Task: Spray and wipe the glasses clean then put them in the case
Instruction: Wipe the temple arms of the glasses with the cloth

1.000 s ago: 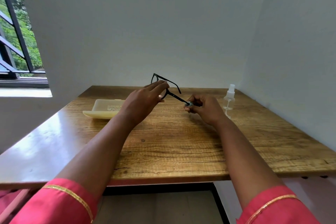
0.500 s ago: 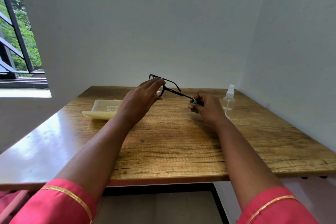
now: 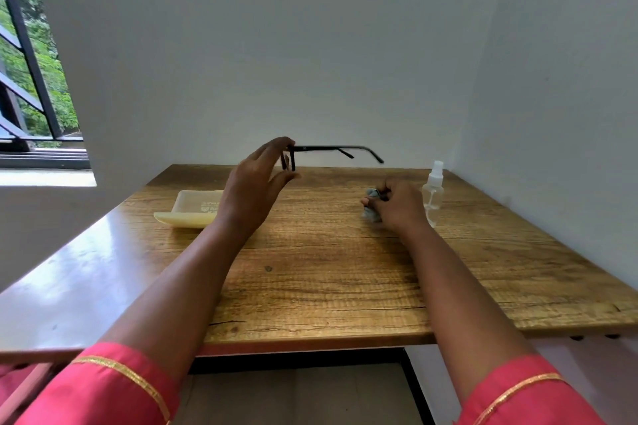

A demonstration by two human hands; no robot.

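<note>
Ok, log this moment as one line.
left hand: holds black-framed glasses aloft | right hand: grips grey cloth | pale yellow case: open on table | clear spray bottle: upright

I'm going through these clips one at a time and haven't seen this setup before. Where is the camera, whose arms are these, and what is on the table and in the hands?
There is no machine here. One wide-angle camera sits on a person's head and looks forward and down, so the two arms reaching in from the bottom are that person's own.

The left hand holds black glasses up above the wooden table, pinching the frame front with its fingers; the temples point right. The right hand rests low over the table, curled round a small grey cloth.

On the table lie a pale yellow case on the left and a clear spray bottle standing on the right, just beyond the right hand.
</note>
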